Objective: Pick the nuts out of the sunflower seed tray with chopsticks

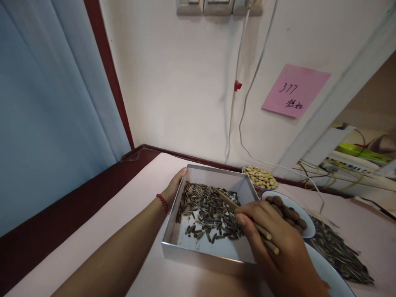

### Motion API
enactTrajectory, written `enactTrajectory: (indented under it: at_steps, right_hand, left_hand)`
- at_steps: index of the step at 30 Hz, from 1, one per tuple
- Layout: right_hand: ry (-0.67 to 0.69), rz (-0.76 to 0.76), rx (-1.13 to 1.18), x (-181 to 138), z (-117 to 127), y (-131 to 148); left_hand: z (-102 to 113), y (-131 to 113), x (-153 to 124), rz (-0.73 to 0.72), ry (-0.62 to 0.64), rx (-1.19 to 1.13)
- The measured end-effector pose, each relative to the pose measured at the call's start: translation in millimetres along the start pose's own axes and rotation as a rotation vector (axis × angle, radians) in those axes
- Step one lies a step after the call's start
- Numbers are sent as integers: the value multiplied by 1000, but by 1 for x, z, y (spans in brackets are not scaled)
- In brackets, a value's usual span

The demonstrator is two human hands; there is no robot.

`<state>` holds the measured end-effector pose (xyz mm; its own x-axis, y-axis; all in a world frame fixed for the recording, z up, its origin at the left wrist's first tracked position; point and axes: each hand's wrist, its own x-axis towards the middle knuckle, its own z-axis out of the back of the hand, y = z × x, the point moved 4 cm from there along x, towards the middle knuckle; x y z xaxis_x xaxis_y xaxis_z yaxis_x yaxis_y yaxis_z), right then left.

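A square metal tray (198, 252) with white inner walls holds several striped sunflower seeds (207, 210). My left hand (175, 184) rests against the tray's far left outer wall, thumb on the rim, steadying it. My right hand (269, 235) is closed on a pair of wooden chopsticks (227, 199), whose tips reach down into the seeds near the tray's right side. A red bead bracelet (162, 202) circles my left wrist.
A small bowl of peanuts (260, 177) stands behind the tray. A white plate with brown dates (291, 214) sits to the right, beside a loose heap of sunflower seeds (337, 251) on the pink table. Cables and a pink note (295, 90) hang on the wall.
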<state>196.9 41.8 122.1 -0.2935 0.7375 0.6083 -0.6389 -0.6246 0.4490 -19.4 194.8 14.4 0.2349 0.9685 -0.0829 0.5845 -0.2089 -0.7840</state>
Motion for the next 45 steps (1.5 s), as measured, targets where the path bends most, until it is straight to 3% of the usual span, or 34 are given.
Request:
enactTrajectory:
  at_steps: [5,15,25,36,45]
  right_hand:
    - [121,-107,90,0,-11,-6]
    - [68,-57,107,0,9,0]
    - [118,-127,145,1,-5,3]
    - [113,-107,183,0,0,7]
    - [173,-166,205,0,-15,4]
  left_hand:
    - [2,3,1,50,2,6]
    - [3,3,0,47,-14,5]
    - [1,2,-1,45,-28,4]
    - [0,2,-1,62,-1,2]
    - [1,4,-2,97,11,-13]
